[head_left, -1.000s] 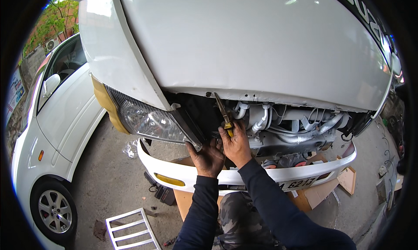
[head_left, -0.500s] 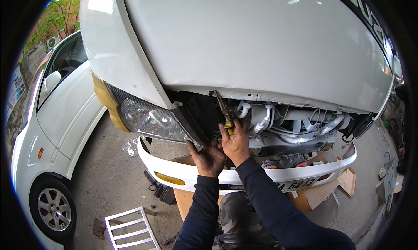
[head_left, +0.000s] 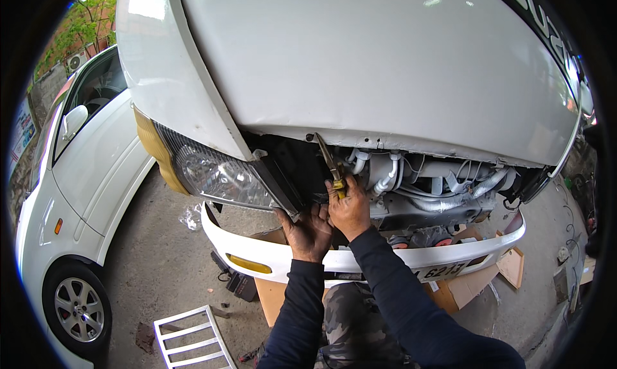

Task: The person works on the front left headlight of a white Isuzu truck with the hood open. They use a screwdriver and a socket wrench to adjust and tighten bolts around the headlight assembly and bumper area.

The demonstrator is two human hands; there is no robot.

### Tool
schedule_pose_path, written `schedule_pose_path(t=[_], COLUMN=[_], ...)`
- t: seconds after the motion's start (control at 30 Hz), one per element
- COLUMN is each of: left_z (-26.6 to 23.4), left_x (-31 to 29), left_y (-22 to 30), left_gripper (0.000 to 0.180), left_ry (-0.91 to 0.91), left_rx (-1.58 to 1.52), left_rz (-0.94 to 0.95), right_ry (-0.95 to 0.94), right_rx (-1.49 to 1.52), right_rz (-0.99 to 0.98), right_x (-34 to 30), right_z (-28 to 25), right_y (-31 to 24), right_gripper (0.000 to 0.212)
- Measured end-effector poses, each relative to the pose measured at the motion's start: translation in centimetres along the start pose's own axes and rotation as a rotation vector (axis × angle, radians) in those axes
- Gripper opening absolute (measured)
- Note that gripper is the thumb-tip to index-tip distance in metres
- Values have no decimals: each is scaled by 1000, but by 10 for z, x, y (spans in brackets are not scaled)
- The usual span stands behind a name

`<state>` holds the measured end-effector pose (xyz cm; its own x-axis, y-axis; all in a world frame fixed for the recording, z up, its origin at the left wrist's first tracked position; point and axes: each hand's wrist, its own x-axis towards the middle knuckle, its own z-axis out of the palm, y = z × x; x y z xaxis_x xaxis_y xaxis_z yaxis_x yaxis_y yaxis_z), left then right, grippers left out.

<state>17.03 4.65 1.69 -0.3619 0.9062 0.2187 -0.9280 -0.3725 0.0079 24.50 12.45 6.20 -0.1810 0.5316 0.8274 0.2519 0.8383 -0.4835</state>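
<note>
You have one yellow-handled tool in your right hand, fingers closed around its handle, its slim metal end pointing to eleven o'clock near the front edge of the single white bonnet. Your one left hand sits just beside, at seven o'clock from the tool, palm showing and fingers part-bent; you can't tell whether they grip anything. One headlight lies at nine o'clock, one detached white bumper at five with one amber lamp on its left part, one slatted white frame at seven, one white car at nine. Compared with a second ago, your hands and tool hold almost the same places.
</note>
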Motion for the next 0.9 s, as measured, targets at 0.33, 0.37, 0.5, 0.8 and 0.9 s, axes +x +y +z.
schedule_pose_path(t=[0.33,0.37,0.5,0.8,0.9], left_z=[12,14,12,-7,-13], left_x=[-14,-12,-6,-6,-15], left_y=[-4,-2,1,4,11], left_gripper=[93,92,91,93,105], left_ry=[40,27,-14,-29,7], left_rx=[146,124,79,24,-53], left_rz=[81,58,60,-28,-89], right_ry=[-55,-28,-43,3,-33], right_rx=[-26,4,22,114,73], right_rz=[91,79,82,96,170], right_x=[-5,-5,-7,-7,-5], right_z=[-5,-5,-2,-1,0], right_y=[-8,-7,-2,-9,-11], right_gripper=[26,26,28,31,35])
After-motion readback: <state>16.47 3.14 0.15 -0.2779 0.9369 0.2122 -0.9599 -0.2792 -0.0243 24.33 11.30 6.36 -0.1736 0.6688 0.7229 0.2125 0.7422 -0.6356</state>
